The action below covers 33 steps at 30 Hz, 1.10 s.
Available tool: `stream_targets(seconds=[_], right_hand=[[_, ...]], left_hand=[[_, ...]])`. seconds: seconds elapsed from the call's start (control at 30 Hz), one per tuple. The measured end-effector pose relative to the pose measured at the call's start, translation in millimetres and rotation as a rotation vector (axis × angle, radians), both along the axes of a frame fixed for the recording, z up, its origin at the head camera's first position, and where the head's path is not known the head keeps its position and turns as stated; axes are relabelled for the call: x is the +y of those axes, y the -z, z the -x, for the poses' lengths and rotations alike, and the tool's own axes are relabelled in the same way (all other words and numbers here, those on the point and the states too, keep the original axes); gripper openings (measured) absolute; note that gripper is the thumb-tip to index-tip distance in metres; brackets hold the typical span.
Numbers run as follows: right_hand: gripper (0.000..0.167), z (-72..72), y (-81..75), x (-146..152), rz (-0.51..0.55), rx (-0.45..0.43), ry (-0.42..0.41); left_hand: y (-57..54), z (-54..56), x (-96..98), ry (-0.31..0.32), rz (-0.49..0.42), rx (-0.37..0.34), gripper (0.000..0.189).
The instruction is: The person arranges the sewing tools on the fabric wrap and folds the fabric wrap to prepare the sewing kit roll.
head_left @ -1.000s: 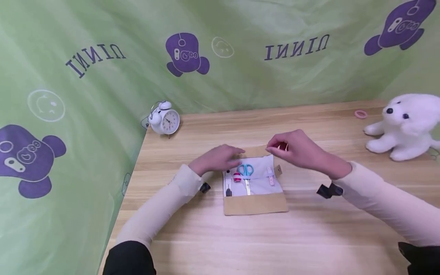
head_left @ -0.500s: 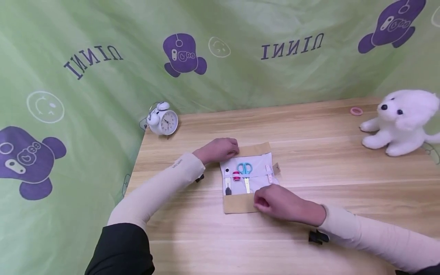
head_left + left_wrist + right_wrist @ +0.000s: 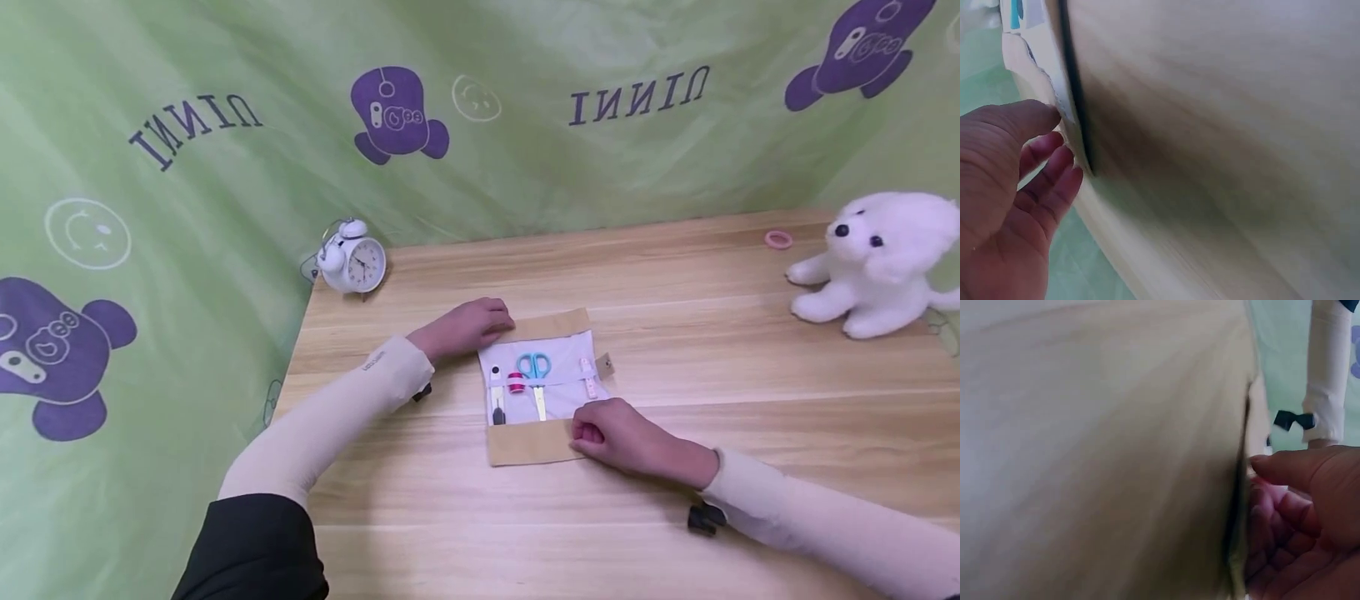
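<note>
A tan sewing kit [image 3: 536, 442] lies unfolded on the wooden table, its pale lining facing up. A strap across the lining holds turquoise scissors [image 3: 534, 367], a red thread spool [image 3: 516, 382], a slim white tool with a dark tip [image 3: 498, 400] and a pink-and-white strip [image 3: 588, 379]. At the far left corner, my left hand [image 3: 467, 326] pinches the kit's edge between thumb and fingertips. My right hand [image 3: 628, 436] grips the near flap toward its right end, thumb on top and fingers curled at the edge, covering that corner.
A white alarm clock [image 3: 352, 259] stands at the back left of the table [image 3: 450, 533]. Toward the back right sit a white plush dog [image 3: 881, 265] and a pink ring [image 3: 778, 240]. A green printed curtain [image 3: 525, 183] hangs behind.
My right hand has come down from the kit's far right corner to the near flap, then slid slightly right along it. The left hand has gone from hovering over the kit to its far left corner.
</note>
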State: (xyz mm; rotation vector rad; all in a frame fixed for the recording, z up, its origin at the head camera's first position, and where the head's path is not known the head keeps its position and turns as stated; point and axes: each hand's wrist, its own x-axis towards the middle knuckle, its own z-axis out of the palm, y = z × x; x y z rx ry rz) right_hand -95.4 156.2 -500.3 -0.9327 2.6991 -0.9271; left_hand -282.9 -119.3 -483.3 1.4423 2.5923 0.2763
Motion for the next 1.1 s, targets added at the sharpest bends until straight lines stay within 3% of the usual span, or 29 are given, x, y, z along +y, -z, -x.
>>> stream_targets(seconds=[0.13, 0.23, 0.37, 0.47, 0.53, 0.67, 0.77, 0.87, 0.97, 1.1], right_hand=[[0.02, 3.9, 5.2, 16, -0.002, 0.048, 0.008], [0.017, 13.1, 9.8, 37, 0.009, 0.092, -0.008], [0.013, 35.5, 9.0, 67, 0.014, 0.088, -0.05], [0.015, 57.9, 1.9, 85, -0.018, 0.104, -0.061], [0.016, 73.7, -2.9, 94, -0.049, 0.144, -0.065], [0.016, 100.9, -12.8, 101, -0.123, 0.199, -0.112], [0.016, 115.8, -19.4, 102, -0.19, 0.238, -0.162], [0.017, 126.2, -23.9, 101, -0.25, 0.258, -0.197], [0.018, 133.2, -26.5, 98, -0.295, 0.233, -0.21], [0.018, 136.3, -27.9, 93, -0.307, 0.209, -0.211]], left_hand=[[2.3, -5.4, -17.7, -0.009, -0.005, 0.02, 0.023], [3.1, -15.4, -26.3, 0.028, -0.025, 0.066, 0.021], [1.7, -38.1, -31.9, 0.106, -0.009, 0.159, 0.026], [-0.7, -59.4, -32.1, 0.125, 0.029, 0.19, 0.034], [-2.1, -76.6, -30.2, 0.096, 0.04, 0.181, 0.036], [0.7, -115.4, -17.2, 0.038, 0.029, 0.197, 0.023], [2.4, -145.4, -1.7, 0.003, 0.019, 0.229, 0.018], [1.3, -168.3, 12.2, -0.027, 0.024, 0.268, 0.021], [0.4, -180.1, 20.2, -0.058, 0.052, 0.302, 0.022], [-0.2, -183.4, 21.8, -0.118, 0.085, 0.276, 0.023]])
